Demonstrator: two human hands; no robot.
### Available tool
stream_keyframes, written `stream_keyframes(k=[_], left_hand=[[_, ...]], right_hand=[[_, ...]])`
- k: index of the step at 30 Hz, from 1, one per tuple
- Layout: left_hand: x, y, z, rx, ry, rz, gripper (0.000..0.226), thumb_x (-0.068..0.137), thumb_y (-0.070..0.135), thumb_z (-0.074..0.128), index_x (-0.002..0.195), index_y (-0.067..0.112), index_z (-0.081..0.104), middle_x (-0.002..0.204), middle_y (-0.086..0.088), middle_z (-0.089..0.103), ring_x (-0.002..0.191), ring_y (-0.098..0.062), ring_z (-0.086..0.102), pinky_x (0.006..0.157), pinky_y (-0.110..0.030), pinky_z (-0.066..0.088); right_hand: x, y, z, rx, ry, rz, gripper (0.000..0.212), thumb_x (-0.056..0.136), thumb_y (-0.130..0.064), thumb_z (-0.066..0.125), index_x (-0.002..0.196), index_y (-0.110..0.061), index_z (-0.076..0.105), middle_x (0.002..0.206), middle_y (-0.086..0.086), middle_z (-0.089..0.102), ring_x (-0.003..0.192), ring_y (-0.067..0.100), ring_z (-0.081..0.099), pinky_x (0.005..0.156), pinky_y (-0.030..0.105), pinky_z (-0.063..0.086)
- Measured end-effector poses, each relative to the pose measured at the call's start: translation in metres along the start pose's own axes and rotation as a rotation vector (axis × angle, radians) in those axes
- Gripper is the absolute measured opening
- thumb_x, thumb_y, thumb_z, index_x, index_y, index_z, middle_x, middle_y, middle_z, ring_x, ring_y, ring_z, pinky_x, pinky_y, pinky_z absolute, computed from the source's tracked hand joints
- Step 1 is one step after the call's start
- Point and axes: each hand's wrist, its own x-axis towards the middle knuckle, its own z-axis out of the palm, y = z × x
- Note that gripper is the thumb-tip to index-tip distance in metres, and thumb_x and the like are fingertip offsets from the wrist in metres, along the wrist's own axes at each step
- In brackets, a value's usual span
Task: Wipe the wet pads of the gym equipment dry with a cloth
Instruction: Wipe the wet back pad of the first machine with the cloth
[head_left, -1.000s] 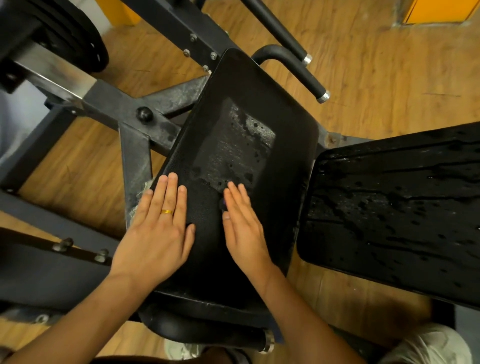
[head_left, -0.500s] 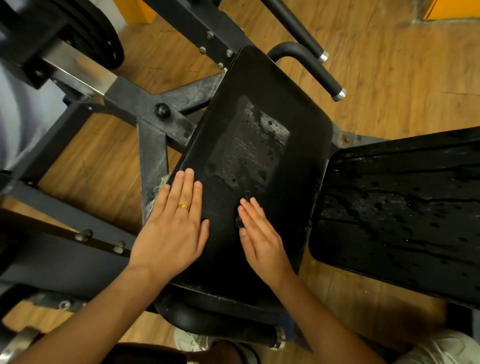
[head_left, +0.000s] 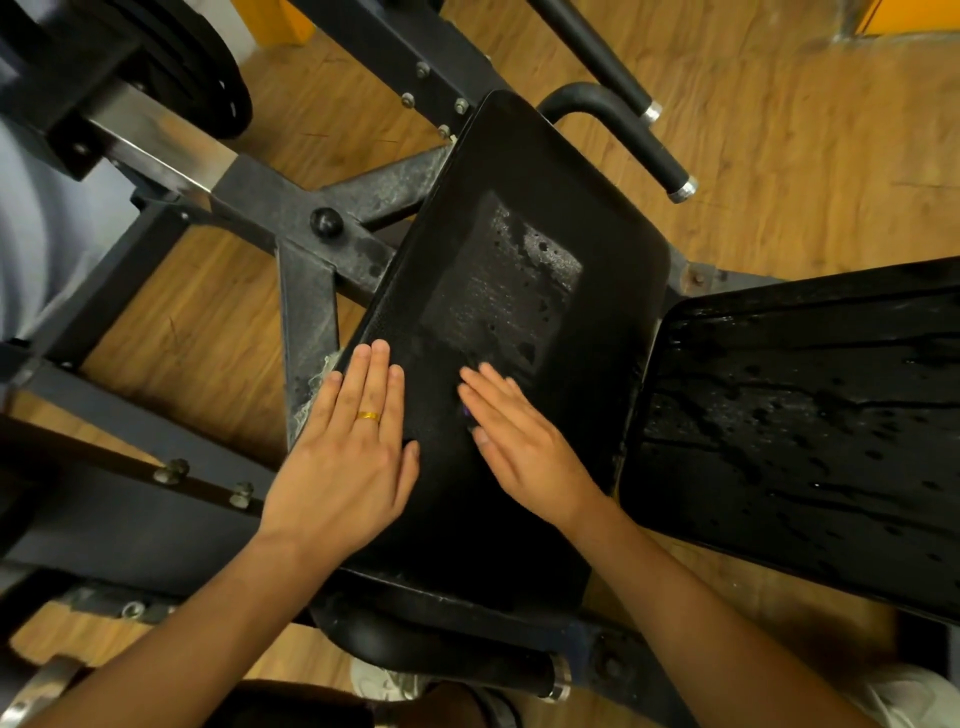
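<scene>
Wood floor (head_left: 810, 119); left hand (head_left: 353, 457), right hand (head_left: 524, 447) flat on wet pad (head_left: 524, 197).

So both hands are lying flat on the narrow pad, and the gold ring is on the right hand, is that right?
Not quite: the head view shows the gold ring on the left hand, not the right hand. Both hands do lie flat on the narrow pad.
</scene>
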Motion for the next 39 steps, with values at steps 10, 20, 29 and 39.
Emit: stream_keyframes(k=[10,20,29,39], left_hand=[[0.0,0.0,0.002,0.009,0.004,0.006,0.072,0.103,0.04,0.029,0.155,-0.008,0.017,0.164,-0.031,0.005,0.155,-0.039,0.004,0.125,-0.052,0.014],[0.001,0.0,-0.001,0.006,-0.012,0.006,0.073,0.102,0.039,0.031,0.154,-0.009,0.02,0.163,-0.031,0.009,0.155,-0.04,0.008,0.123,-0.054,0.018],[0.001,-0.001,-0.002,0.006,-0.027,0.003,0.073,0.102,0.041,0.03,0.155,-0.008,0.02,0.163,-0.03,0.009,0.155,-0.039,0.008,0.124,-0.054,0.018],[0.0,-0.001,0.004,-0.018,0.017,0.009,0.074,0.099,0.04,0.035,0.153,-0.009,0.024,0.164,-0.031,0.009,0.154,-0.04,0.01,0.124,-0.054,0.017]], right_hand=[[0.048,-0.009,0.0,0.01,-0.008,-0.148,0.048,0.104,-0.013,0.051,0.148,0.002,0.044,0.16,0.014,0.036,0.153,0.026,0.024,0.126,0.041,0.018],[0.022,0.003,0.004,0.033,0.081,-0.018,0.045,0.102,-0.011,0.055,0.146,-0.002,0.049,0.158,0.01,0.041,0.152,0.021,0.028,0.125,0.043,0.024],[-0.046,0.008,0.028,0.072,0.286,0.57,0.052,0.106,-0.027,0.034,0.152,-0.006,0.039,0.163,0.0,0.03,0.154,0.008,0.016,0.125,0.041,0.022],[0.068,0.05,-0.007,0.133,0.405,0.886,0.049,0.11,-0.02,0.033,0.156,-0.004,0.03,0.167,0.005,0.023,0.156,0.014,0.007,0.125,0.03,0.012]])
